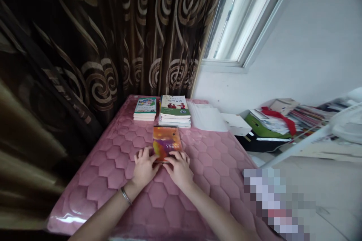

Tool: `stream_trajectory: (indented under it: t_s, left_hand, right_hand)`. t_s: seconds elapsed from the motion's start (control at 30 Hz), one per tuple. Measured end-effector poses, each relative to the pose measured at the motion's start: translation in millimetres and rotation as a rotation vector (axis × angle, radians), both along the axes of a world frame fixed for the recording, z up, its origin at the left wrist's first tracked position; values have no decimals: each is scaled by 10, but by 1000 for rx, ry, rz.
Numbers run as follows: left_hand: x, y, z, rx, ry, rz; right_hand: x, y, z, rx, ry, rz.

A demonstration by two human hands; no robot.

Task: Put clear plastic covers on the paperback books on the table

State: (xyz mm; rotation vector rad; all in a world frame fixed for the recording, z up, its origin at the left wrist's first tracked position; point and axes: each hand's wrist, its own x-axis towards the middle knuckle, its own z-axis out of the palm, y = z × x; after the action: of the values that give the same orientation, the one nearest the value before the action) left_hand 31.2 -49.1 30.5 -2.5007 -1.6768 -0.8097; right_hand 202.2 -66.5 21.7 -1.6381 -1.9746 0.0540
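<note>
The orange book (166,142) lies on the pink quilted mattress (215,165) just beyond both hands, its long axis pointing away. The left hand (145,168) and right hand (180,170), fingers loosely spread, rest flat on its near corners, equally close.

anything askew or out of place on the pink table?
Nothing much. The orange book lies flat on the table, left hand and right hand on its near edge. Two book stacks sit tidy at the far end. Off the table, at right, a paper heap with a red strap looks messy.
</note>
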Motion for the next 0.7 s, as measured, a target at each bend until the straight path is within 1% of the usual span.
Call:
stream_trajectory:
  t_s: [0.07,0.2,0.37,0.47,0.6,0.7]
  left_hand:
    - [24,33,-15,1,14,-41]
    - [19,138,-47,10,12,-181]
    - [-89,192,-31,21,-19,-228]
    - [-181,213,-17,19,-23,-263]
    - [-289,248,-9,23,-37,-293]
    - [-324,271,-17,5,-38,-312]
  right_hand:
    - [-67,22,11,3,-29,8]
    - [-79,85,14,10,-55,39]
    - [32,107,-28,58,-55,63]
    - [209,94,-64,66,-50,39]
    - [556,54,-113,65,-48,-20]
    - [764,38,-146,56,-36,-11]
